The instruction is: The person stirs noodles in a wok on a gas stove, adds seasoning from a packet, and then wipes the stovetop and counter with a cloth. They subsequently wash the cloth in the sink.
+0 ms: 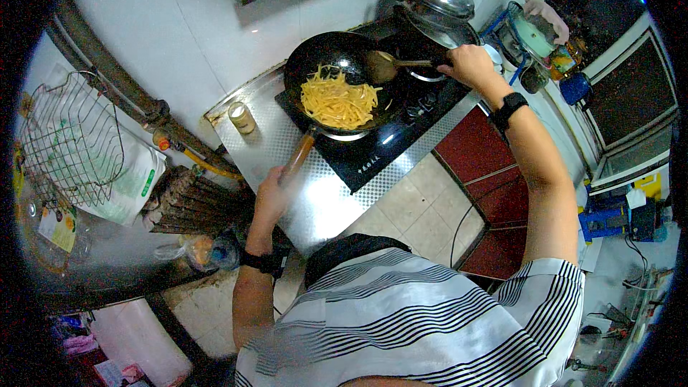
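My left hand (pixel 270 199) grips the wooden handle (pixel 299 157) of a black wok (pixel 309 51) that sits on the left burner of a gas hob. Pale yellow shredded strips (pixel 338 98), which look like potato, lie heaped in the wok's lower left. My right hand (pixel 473 66) is closed around the dark end of a spatula's handle. The spatula (pixel 382 67) has its broad brown blade inside the wok's right side, a little apart from the heap. Its underside is hidden.
Behind my right hand stands a lidded metal pot (pixel 438 0) on the other burner. A small jar (pixel 242 117) stands on the steel counter (pixel 301 209) left of the wok. Hob knobs (pixel 422 107) face me. A wire basket (pixel 75 140) and a yellow gas hose (pixel 207 164) are at left.
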Tool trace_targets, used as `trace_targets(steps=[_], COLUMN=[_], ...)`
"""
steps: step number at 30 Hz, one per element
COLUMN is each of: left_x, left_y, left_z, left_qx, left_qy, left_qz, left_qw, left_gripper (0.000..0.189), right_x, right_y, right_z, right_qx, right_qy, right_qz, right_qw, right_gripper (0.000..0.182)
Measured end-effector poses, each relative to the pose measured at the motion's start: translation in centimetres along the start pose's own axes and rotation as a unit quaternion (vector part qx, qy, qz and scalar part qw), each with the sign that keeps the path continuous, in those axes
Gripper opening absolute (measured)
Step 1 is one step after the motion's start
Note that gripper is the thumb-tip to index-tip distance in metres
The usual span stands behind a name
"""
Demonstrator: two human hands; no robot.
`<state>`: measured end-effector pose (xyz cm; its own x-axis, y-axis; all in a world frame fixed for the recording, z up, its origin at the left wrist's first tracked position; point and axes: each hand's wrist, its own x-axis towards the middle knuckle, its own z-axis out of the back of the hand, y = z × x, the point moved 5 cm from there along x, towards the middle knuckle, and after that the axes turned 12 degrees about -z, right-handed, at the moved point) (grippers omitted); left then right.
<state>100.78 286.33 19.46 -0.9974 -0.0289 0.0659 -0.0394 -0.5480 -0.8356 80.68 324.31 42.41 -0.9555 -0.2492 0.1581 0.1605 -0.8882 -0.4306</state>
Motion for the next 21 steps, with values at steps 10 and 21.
trace_targets(steps=[10, 21], left_x=[0.1, 0.6], left_y=[1.0, -0.5], left_z=[-0.5, 0.1], left_qx=[-0.013, -0.028], left_qy=[-0.002, 0.046], left_qz=[0.027, 0.002], left_qw=[1.0, 0.999], left_gripper=[0.048, 0.048], right_x=[0.2, -4.3], right_y=[7.8, 6.5], right_z=[-12.5, 0.6], right_qx=[0.306, 0.053], right_qy=[0.232, -0.135], right_qz=[-0.147, 0.099], right_qw=[0.912, 0.985], right_gripper=[0.065, 0.02])
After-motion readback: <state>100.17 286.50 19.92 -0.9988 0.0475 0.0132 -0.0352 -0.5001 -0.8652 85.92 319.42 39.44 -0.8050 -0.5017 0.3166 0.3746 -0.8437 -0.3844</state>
